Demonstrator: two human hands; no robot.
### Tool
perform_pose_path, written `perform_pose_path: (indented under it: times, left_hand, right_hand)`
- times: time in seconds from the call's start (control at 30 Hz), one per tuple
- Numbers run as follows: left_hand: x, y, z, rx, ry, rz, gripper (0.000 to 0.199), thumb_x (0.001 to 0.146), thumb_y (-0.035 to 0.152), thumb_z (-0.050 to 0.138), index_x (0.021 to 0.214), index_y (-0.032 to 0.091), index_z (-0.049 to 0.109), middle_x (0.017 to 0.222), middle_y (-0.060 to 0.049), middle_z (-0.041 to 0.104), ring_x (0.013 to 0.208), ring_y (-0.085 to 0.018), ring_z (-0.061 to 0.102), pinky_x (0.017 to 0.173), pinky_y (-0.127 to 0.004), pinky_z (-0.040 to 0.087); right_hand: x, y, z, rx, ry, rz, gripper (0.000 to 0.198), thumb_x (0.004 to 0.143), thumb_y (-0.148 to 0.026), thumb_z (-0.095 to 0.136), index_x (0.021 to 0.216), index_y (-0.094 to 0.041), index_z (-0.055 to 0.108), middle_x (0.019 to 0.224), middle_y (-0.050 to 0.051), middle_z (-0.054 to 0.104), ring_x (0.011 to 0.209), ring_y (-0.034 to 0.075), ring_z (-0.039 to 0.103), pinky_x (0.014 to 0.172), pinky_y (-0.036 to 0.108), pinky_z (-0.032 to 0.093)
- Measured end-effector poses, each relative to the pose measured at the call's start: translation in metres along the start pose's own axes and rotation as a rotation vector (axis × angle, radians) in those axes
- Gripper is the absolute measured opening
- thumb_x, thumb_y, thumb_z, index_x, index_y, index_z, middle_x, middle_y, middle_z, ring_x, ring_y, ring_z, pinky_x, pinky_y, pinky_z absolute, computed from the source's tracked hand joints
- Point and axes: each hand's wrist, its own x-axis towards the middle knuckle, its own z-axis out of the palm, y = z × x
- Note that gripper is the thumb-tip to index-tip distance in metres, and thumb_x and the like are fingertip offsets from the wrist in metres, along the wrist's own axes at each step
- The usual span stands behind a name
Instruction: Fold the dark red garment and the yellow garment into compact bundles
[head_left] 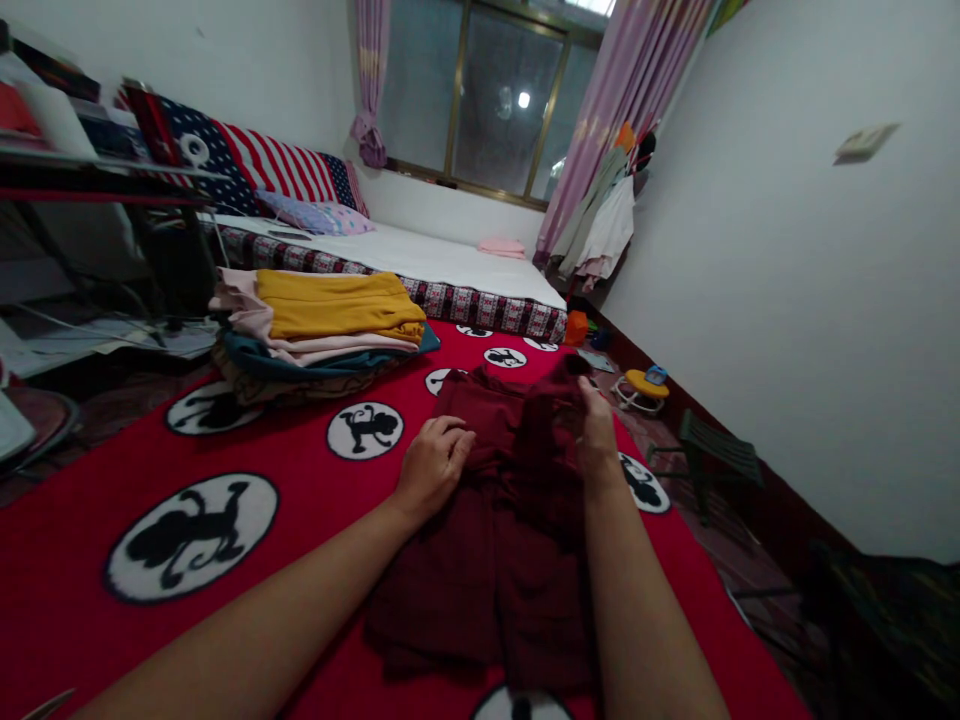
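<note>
A dark red garment (pixel 480 560) lies spread on a red blanket, its cloth wrinkled across the middle and two panels reaching toward me. My left hand (pixel 436 462) is at its left edge, fingers curled together against the cloth. At the upper right of the garment, my right hand (pixel 596 425) grips a lifted, bunched part of it; most of those fingertips are hidden. Beyond my left hand sits a stack of folded clothes, with a mustard yellow piece (pixel 337 303) on top and pink and teal pieces below.
The red blanket (pixel 300 550) has round monkey patches. Behind it is a bed with a white sheet (pixel 435 255). A cluttered desk (pixel 97 180) stands at the left. Along the right wall are a yellow stool (pixel 643 385) and a dark green folding stool (pixel 716 445).
</note>
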Motion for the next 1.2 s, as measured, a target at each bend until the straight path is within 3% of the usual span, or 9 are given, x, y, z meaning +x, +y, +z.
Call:
perform_pose_path:
  times: [0.1, 0.23, 0.33, 0.53, 0.67, 0.73, 0.83, 1.0, 1.2]
  left_hand:
    - [0.003, -0.008, -0.002, -0.120, 0.119, -0.139, 0.034, 0.099, 0.039, 0.035, 0.093, 0.019, 0.063, 0.099, -0.007, 0.066, 0.097, -0.022, 0.060, 0.090, -0.039, 0.046]
    - [0.004, -0.018, -0.003, -0.224, 0.238, -0.254, 0.025, 0.096, 0.037, 0.043, 0.103, 0.018, 0.057, 0.101, -0.007, 0.066, 0.097, -0.022, 0.062, 0.088, -0.037, 0.048]
    - [0.003, -0.019, 0.000, -0.166, 0.202, -0.194, 0.020, 0.090, 0.028, 0.051, 0.106, 0.018, 0.058, 0.105, -0.008, 0.064, 0.100, -0.022, 0.061, 0.091, -0.037, 0.048]
    - [0.000, -0.006, 0.000, 0.037, -0.012, 0.078, 0.020, 0.084, 0.030, 0.064, 0.102, 0.023, 0.067, 0.124, -0.007, 0.058, 0.117, -0.025, 0.052, 0.103, -0.043, 0.042]
    - [-0.002, -0.004, -0.009, 0.099, -0.118, 0.173, 0.020, 0.076, 0.035, 0.073, 0.090, 0.021, 0.069, 0.108, -0.007, 0.063, 0.103, -0.025, 0.057, 0.090, -0.040, 0.048]
    - [-0.002, -0.006, -0.013, 0.119, -0.179, 0.181, 0.014, 0.075, 0.026, 0.071, 0.089, 0.021, 0.069, 0.098, -0.005, 0.065, 0.093, -0.022, 0.059, 0.082, -0.036, 0.049]
    - [-0.001, -0.009, -0.016, 0.095, -0.189, 0.150, 0.025, 0.073, 0.010, 0.061, 0.094, 0.021, 0.068, 0.094, -0.004, 0.065, 0.088, -0.020, 0.060, 0.077, -0.032, 0.049]
    - [0.003, -0.012, -0.021, 0.068, -0.154, 0.179, 0.036, 0.071, 0.001, 0.050, 0.093, 0.022, 0.069, 0.094, -0.003, 0.066, 0.090, -0.018, 0.061, 0.080, -0.030, 0.049]
    - [0.013, -0.014, -0.035, 0.180, -0.274, 0.173, 0.037, 0.067, 0.003, 0.049, 0.087, 0.024, 0.071, 0.090, -0.002, 0.069, 0.090, -0.020, 0.062, 0.078, -0.030, 0.049]
  right_hand:
    - [-0.013, 0.000, 0.031, -0.144, -0.282, 0.051, 0.044, 0.084, -0.053, 0.055, 0.115, -0.022, 0.060, 0.113, 0.006, 0.068, 0.073, 0.016, 0.071, 0.060, 0.027, 0.055]
    - [-0.017, 0.002, 0.041, -0.459, -0.290, -0.114, 0.033, 0.083, -0.041, 0.060, 0.108, -0.020, 0.064, 0.101, 0.006, 0.072, 0.080, 0.017, 0.071, 0.074, 0.030, 0.056]
    - [-0.016, 0.001, 0.029, -0.750, -0.338, -0.157, 0.025, 0.077, -0.028, 0.067, 0.101, -0.020, 0.069, 0.096, 0.005, 0.073, 0.088, 0.020, 0.069, 0.082, 0.033, 0.054]
    - [-0.022, 0.001, 0.021, -1.082, -0.579, -0.180, 0.039, 0.071, -0.021, 0.072, 0.110, -0.022, 0.070, 0.112, 0.006, 0.071, 0.102, 0.021, 0.065, 0.089, 0.031, 0.048]
    - [-0.024, 0.006, 0.026, -1.231, -0.555, -0.138, 0.028, 0.073, -0.018, 0.068, 0.100, -0.022, 0.074, 0.103, 0.006, 0.073, 0.096, 0.022, 0.066, 0.083, 0.030, 0.048]
    - [-0.024, 0.007, 0.028, -1.204, -0.518, -0.145, 0.019, 0.077, -0.029, 0.068, 0.094, -0.023, 0.075, 0.098, 0.005, 0.074, 0.091, 0.022, 0.066, 0.079, 0.029, 0.048]
    - [-0.026, 0.012, 0.035, -1.138, -0.427, -0.181, 0.027, 0.079, -0.044, 0.068, 0.096, -0.023, 0.074, 0.098, 0.005, 0.073, 0.090, 0.021, 0.066, 0.078, 0.030, 0.048]
    - [-0.029, 0.028, 0.045, -1.182, -0.408, -0.250, 0.022, 0.078, -0.026, 0.067, 0.100, -0.024, 0.074, 0.100, 0.005, 0.069, 0.090, 0.019, 0.064, 0.080, 0.029, 0.048]
    - [-0.027, 0.031, 0.043, -1.113, -0.270, -0.246, 0.030, 0.077, -0.014, 0.055, 0.101, -0.022, 0.071, 0.105, 0.003, 0.067, 0.089, 0.018, 0.063, 0.081, 0.029, 0.048]
